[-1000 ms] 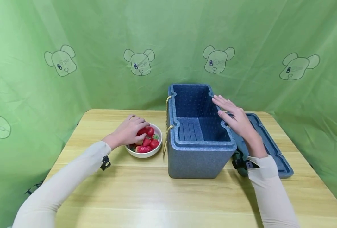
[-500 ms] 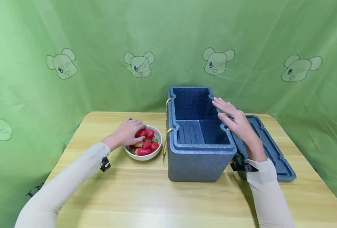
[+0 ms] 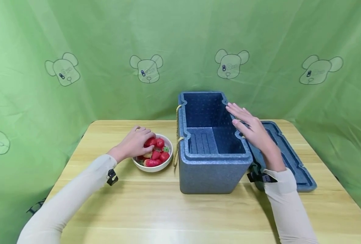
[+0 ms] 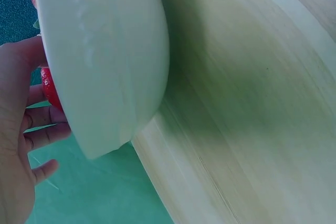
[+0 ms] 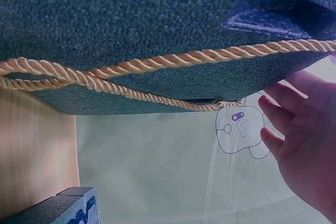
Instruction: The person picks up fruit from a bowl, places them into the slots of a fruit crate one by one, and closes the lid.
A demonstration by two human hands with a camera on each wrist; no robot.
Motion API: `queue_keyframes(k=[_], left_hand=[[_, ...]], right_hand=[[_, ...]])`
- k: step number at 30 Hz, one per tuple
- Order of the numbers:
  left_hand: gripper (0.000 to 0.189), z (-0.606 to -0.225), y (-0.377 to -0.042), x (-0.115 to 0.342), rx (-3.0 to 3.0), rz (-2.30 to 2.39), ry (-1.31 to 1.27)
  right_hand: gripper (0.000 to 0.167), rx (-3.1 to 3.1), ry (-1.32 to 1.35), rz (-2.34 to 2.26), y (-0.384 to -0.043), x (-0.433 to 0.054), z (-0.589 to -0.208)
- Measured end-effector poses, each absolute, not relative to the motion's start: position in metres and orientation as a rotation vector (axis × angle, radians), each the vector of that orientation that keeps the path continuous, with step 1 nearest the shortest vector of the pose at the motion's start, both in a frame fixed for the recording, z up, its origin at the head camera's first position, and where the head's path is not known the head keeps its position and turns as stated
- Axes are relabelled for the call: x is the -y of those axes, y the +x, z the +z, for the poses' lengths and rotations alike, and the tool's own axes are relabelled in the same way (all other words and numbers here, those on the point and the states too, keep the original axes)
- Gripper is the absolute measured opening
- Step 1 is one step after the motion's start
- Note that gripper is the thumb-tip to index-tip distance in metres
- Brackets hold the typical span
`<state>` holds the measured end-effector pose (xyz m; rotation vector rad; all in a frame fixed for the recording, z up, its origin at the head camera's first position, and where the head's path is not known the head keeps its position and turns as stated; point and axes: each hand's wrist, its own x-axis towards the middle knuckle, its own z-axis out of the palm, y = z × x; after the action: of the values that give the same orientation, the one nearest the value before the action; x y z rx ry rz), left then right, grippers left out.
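Note:
A white bowl (image 3: pixel 152 168) of red strawberries (image 3: pixel 156 155) stands left of the blue foam box. My left hand (image 3: pixel 134 142) reaches over its left side, thumb and fingers curled about a strawberry (image 3: pixel 151 141) that still lies among the others. In the left wrist view the bowl's wall hides the fingertips, and a strawberry (image 4: pixel 50 88) shows between thumb and fingers. The open-topped foam box (image 3: pixel 214 174) has only its grooved floor inside. Across its right rim rests my right hand (image 3: pixel 249 128), fingers straight; the right wrist view shows them at the box's edge.
The box's blue lid (image 3: pixel 290 159) lies on the wooden table (image 3: pixel 137 210), right of the box. Gold rope handles (image 3: pixel 177 142) hang at the box's sides. A green curtain (image 3: pixel 183 40) with bear-head prints encloses the table at the back and sides.
Both hands keep nearly the same place at the bowl and the box rim. The left fingers have drawn in slightly around the strawberry. The head view has shifted a little.

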<state>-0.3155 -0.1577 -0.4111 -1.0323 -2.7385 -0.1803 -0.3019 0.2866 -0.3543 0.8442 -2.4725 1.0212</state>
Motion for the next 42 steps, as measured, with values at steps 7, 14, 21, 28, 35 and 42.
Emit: queue_keyframes(k=[7,14,21,28,35,42], left_hand=[[0.038,-0.412,-0.315,0.161,2.717,-0.182,-1.02],[0.038,-0.413,-0.314,0.165,2.725,-0.188,-0.995],[0.039,-0.412,-0.312,0.166,2.716,-0.197,-0.99],[0.038,-0.405,-0.311,0.165,2.675,-0.227,-1.001],[0.037,-0.393,-0.314,0.165,2.6,-0.273,-0.998],[0.037,-0.384,-0.317,0.161,2.504,-0.337,-0.986]], right_hand=[[0.046,2.423,0.815,1.009,-0.302,-0.287,-0.354],[0.043,2.414,0.79,0.99,-0.3,-0.286,-0.353],[0.044,2.414,0.818,0.974,-0.298,-0.287,-0.353],[0.044,2.421,0.815,0.969,-0.295,-0.287,-0.353],[0.044,2.42,0.802,0.971,-0.296,-0.288,-0.353],[0.044,2.423,0.793,0.985,-0.295,-0.288,-0.354]])
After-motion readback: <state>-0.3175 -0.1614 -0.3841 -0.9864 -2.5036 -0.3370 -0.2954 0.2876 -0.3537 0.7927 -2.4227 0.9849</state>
